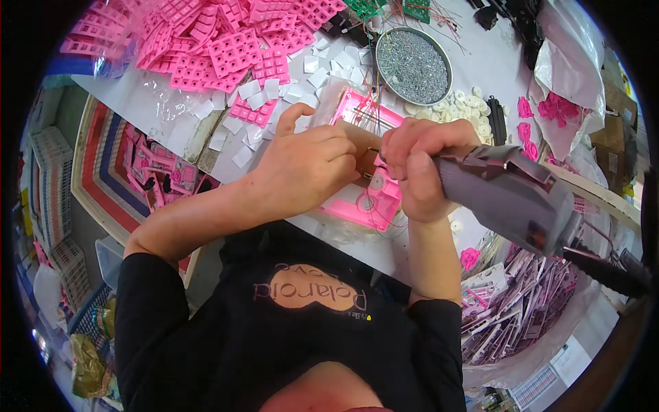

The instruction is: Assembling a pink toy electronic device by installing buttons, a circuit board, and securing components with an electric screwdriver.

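Observation:
A pink plastic housing (384, 209) lies on the table in front of me, with a brown circuit board (353, 137) and thin wires inside it. My left hand (302, 161) rests over the board with its index finger raised. Its other fingers are curled together at the board's edge, and what they pinch is hidden. In my right hand (425, 165) is a grey electric screwdriver (504, 196), gripped near its front end. The tool slants across the housing's right side, and my fingers cover its tip.
Beyond the housing stands a round metal dish (415, 65) of small silver screws, beside white plastic discs (467, 110). Pink keypads (233, 51) and white paper squares (312, 65) are piled at the far left. A striped basket (103, 158) stands left, a bag of pink-and-grey strips (515, 309) right.

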The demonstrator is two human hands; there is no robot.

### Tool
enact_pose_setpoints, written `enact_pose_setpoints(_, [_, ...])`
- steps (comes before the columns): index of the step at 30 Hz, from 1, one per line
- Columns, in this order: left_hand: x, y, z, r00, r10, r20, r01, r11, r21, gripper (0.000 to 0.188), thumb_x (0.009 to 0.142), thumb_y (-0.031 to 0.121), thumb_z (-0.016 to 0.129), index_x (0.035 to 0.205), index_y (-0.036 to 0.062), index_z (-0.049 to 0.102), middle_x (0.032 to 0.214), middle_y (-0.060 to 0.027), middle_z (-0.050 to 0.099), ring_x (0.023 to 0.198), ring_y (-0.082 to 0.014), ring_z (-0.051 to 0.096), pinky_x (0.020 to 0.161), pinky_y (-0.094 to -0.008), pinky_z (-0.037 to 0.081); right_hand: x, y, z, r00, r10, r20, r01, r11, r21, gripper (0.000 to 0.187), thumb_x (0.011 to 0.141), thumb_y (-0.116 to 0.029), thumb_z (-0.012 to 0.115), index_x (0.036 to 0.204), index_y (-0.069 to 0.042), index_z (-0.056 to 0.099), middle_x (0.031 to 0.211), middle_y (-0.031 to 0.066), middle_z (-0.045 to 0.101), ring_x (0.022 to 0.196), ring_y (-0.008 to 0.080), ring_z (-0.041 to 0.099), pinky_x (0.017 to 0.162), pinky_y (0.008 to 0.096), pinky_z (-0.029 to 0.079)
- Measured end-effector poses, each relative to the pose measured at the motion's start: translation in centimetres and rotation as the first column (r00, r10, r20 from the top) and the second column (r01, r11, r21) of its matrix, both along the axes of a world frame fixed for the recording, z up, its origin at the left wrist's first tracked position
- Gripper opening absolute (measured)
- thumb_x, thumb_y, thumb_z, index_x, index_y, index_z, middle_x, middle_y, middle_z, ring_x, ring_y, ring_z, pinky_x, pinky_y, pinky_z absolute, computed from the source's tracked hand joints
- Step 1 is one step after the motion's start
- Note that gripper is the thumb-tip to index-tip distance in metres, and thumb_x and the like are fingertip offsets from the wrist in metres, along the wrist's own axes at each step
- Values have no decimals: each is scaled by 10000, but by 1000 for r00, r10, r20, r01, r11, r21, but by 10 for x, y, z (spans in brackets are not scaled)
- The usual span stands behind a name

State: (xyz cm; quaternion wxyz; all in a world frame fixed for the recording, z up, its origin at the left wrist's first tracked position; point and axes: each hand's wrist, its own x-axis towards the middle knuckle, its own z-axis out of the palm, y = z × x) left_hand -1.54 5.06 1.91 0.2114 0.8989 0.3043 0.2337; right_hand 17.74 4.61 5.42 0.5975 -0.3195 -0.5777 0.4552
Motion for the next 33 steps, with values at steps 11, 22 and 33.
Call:
enact_pose_setpoints(11, [-11,-7,-3,980,67,189,-56,996,-62,151,803,159,805,909,157,696,1075,25,724,957,-136,688,1057,-530,234,10,-2,39,966,89,-242,-85,996,28,278,893,-124,745,1026,-72,506,726,55,591,605,149,549,566,313,459])
enact_pose_setpoints(22, [-10,-20,-2,938,15,348,-20,1000,11,228,814,188,809,1017,130,724,1028,-10,751,868,-164,716,1057,-514,250,10,-19,61,847,397,-353,-386,917,105,313,928,-238,740,1079,-65,528,702,62,599,575,180,548,555,350,479])
enact_pose_setpoints(33, [-17,-14,-5,936,5,353,-62,987,151,199,773,168,827,914,118,696,993,8,745,830,-127,704,1002,-472,287,-9,-21,55,938,236,-255,-248,969,-12,282,949,-275,690,1044,-99,492,659,19,526,530,155,489,507,322,410])
